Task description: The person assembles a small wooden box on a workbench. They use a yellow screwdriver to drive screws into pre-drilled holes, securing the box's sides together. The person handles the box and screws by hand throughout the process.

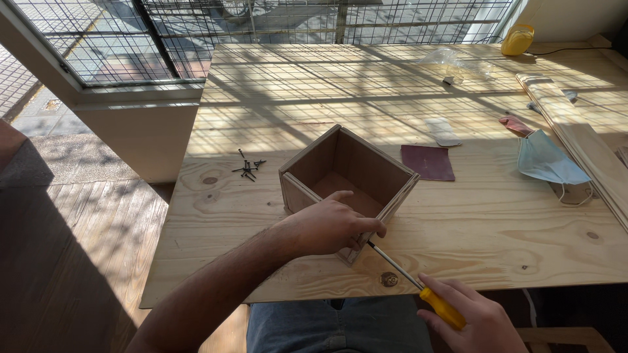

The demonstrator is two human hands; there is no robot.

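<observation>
A screw is being driven into the box (347, 176) corner. The box is steadied by the left hand (327, 225); the screwdriver (418, 287) is clamped in the right hand (474, 320). Steady axial pressure is required next.

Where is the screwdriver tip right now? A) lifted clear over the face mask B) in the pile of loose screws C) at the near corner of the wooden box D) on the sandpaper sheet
C: the right hand holds the yellow-handled screwdriver with its shaft running up to the near corner of the wooden box, which the left hand steadies.
</observation>
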